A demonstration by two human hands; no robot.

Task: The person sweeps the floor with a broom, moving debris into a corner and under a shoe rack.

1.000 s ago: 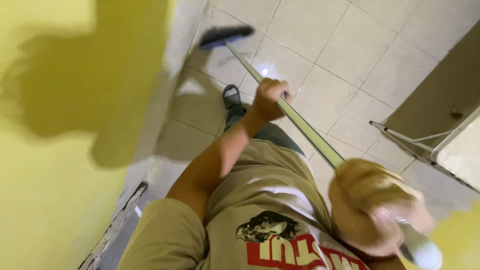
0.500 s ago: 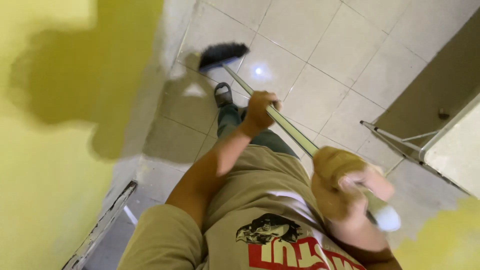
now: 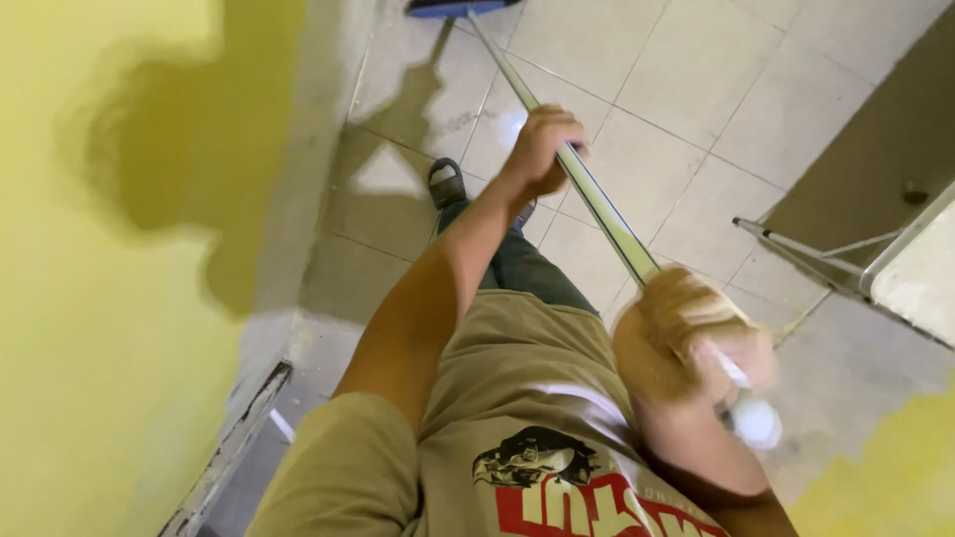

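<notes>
Two hands clench one broom handle [image 3: 597, 204]: your left hand [image 3: 542, 149] mid-shaft, right hand [image 3: 696, 333] near the top. The broom head [image 3: 458, 8] rests on the tiled floor [image 3: 696, 99] beside the yellow wall [image 3: 99, 298]: mid-sweep, a stroke apparently due next.

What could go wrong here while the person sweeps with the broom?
1. The broom head works close to the yellow wall, so it may bump or mark the paint.
2. The right hand, blurred, grips the very top of the handle, while the left hand holds lower; the top end might slip.
3. The metal frame stands close on the right; the handle or an elbow might strike it.
</notes>
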